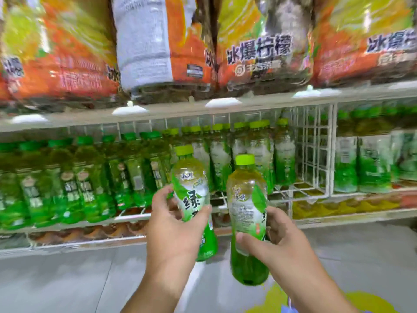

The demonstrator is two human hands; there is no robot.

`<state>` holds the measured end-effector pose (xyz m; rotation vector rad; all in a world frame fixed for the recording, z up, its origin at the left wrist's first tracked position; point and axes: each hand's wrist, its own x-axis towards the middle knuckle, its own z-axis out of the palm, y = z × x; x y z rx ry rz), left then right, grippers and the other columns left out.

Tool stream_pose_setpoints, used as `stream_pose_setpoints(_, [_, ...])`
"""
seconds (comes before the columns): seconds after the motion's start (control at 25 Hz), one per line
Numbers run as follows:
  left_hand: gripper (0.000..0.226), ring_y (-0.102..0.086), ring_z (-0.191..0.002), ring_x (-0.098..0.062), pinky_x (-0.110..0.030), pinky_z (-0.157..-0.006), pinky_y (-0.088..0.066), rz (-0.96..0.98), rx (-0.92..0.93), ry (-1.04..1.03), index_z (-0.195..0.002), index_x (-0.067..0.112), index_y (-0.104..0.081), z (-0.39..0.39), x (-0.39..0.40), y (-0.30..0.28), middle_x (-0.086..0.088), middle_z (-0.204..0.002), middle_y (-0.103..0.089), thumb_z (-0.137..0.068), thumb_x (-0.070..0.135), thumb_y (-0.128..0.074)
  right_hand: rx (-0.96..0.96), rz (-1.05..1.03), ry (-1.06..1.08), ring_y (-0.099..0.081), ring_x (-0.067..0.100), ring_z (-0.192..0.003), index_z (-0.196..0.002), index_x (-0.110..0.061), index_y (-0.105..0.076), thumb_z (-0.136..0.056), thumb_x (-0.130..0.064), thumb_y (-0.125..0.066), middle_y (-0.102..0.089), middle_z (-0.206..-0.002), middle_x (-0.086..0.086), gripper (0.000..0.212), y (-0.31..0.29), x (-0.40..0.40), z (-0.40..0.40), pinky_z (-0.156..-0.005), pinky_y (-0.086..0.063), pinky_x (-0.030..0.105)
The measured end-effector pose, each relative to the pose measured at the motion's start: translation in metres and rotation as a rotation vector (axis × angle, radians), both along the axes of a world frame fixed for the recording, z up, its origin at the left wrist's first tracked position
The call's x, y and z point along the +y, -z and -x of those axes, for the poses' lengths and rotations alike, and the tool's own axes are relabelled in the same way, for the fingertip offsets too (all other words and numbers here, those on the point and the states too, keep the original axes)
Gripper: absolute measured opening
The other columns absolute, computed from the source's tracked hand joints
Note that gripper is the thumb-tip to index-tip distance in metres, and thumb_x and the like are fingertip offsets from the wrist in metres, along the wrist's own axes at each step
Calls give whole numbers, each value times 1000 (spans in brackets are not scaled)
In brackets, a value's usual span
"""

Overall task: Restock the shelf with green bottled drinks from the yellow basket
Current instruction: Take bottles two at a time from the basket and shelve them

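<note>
**Two bottles up at the shelf**

We see both hands raised, one green bottle in each. The left hand (pixel 173 224) wraps the left bottle (pixel 191 195) at its label, thumb across the front and fingers curled round the far side, gripping it firmly. That bottle tilts a little, its lime cap leaning away to the left. The right hand (pixel 279 242) grips the right bottle (pixel 247 213) lower down, thumb pressed on the front of the label and fingers curled behind; the green base hangs below the hand. This one stands nearly upright, cap on top.

The two bottles sit just beside each other without touching, each cap above its hand. Beyond the hands runs the shelf (pixel 171 216), and we see a wire rack (pixel 313 154) above and right of the right hand, with bare wire floor just past both bottles. Left of the left hand, rows of darker green bottles (pixel 74 177) crowd the shelf; straight ahead, between the two held caps, stand lime-capped bottles (pixel 243 145) like the ones in hand. More green bottles (pixel 365 163) lie to the right of the rack.

Above it all, big orange packs (pixel 259 48) rest on the upper shelf, blurred. Below the right forearm we catch a yellow patch (pixel 277 299); we cannot tell whether it is the basket.
</note>
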<state>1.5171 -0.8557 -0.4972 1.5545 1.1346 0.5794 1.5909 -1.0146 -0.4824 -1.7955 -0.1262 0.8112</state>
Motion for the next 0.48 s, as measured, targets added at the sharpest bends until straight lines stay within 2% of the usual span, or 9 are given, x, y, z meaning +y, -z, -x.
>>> stream_pose_setpoints(0.12, [56, -57, -61, 15, -11, -53, -44, -81, 83, -1, -104, 36, -47, -20, 24, 19, 17, -82, -57, -71, 25, -90, -47, 24, 35, -74, 10, -94, -117, -22, -66, -66, -25, -90, -78, -101, -8, 57, 17, 27, -26, -89, -59, 37])
stream_pose_setpoints(0.2, [53, -62, -65, 4, -26, -62, -53, -118, 99, 2, -104, 36, -50, -32, 40, 25, 15, -81, -61, -71, 30, -90, -112, 74, 45, -72, 10, -97, -122, -25, -64, -65, -35, -90, -76, -106, -8, 63, 26, 49, -43, -89, -59, 35])
stream_pose_setpoints(0.24, [52, -62, -67, 0, -27, -62, -53, -142, 99, 10, -106, 33, -52, -38, 47, 27, 15, -81, -63, -71, 29, -90, -135, 86, 48, -71, 11, -97, -125, -25, -63, -67, -37, -89, -75, -109, -7, 65, 30, 60, -52, -89, -58, 34])
stream_pose_setpoints(0.36, [49, -58, -64, -4, -7, -53, -38, -235, 59, 2, -102, 28, -51, -56, 63, 29, 15, -77, -61, -72, 20, -89, -159, 93, 42, -68, 16, -102, -133, -24, -57, -70, -43, -87, -71, -115, -3, 72, 35, 93, -76, -87, -55, 30])
stream_pose_setpoints(0.44, [53, -60, -67, -9, -12, -56, -39, -306, 45, -13, -103, 33, -48, -65, 68, 30, 14, -78, -63, -71, 29, -90, -168, 85, 44, -64, 11, -97, -138, -25, -53, -78, -39, -85, -67, -112, -8, 70, 36, 106, -85, -76, -50, 20])
stream_pose_setpoints(0.48, [54, -59, -66, -8, -18, -56, -40, -326, 80, -28, -103, 36, -47, -68, 69, 32, 16, -76, -62, -70, 37, -89, -169, 76, 45, -62, 10, -98, -143, -23, -50, -80, -38, -84, -64, -114, -9, 73, 38, 110, -88, -76, -48, 19])
